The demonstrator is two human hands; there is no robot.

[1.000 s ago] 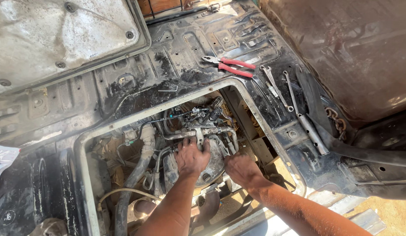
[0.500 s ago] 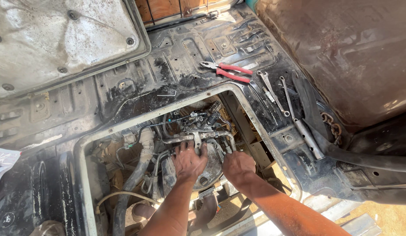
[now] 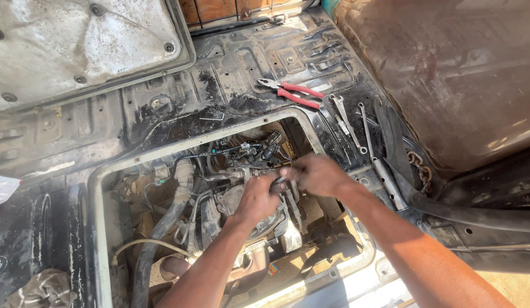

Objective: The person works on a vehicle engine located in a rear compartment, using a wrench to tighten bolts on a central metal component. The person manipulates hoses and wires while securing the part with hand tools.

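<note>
Both hands, left hand [image 3: 258,197] and right hand [image 3: 316,174], fingers curled narrow on engine part [image 3: 259,165] at frame center inside floor opening [image 3: 162,149]; red-handled pliers [image 3: 290,91] at 12 o'clock, wrenches [image 3: 350,122] at 2.

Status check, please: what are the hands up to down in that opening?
Left hand and right hand both on the engine part. Grip unclear. Hoses crowd alongside. Red pliers and wrenches lie unused.

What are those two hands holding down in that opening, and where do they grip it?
Both the left hand and right hand meet on a small part atop the engine; the exact grip is hidden.
</note>
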